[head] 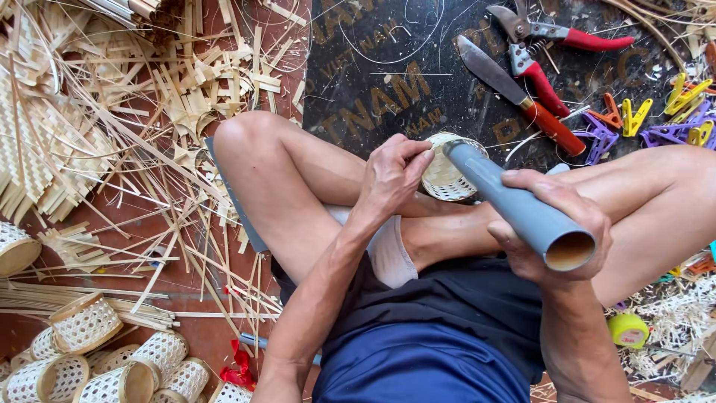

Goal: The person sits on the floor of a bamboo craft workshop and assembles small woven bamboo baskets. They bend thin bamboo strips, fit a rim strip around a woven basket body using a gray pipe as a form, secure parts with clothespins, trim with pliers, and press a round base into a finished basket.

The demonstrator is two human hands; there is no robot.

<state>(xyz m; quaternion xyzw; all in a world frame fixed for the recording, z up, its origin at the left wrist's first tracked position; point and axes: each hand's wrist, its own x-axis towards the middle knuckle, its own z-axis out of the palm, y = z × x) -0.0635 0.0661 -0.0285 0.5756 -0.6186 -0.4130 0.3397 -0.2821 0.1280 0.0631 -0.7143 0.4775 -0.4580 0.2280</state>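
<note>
I sit cross-legged on the floor. My right hand grips a grey plastic pipe that points away from me, its open end toward the camera. The pipe's far end meets a small woven bamboo basket resting by my foot. My left hand pinches the basket's rim with closed fingers, just left of the pipe's tip.
Red-handled pruning shears and a knife lie on a dark mat ahead, with coloured clips at right. Bamboo strips litter the left floor. Several finished woven baskets sit lower left. A tape roll lies lower right.
</note>
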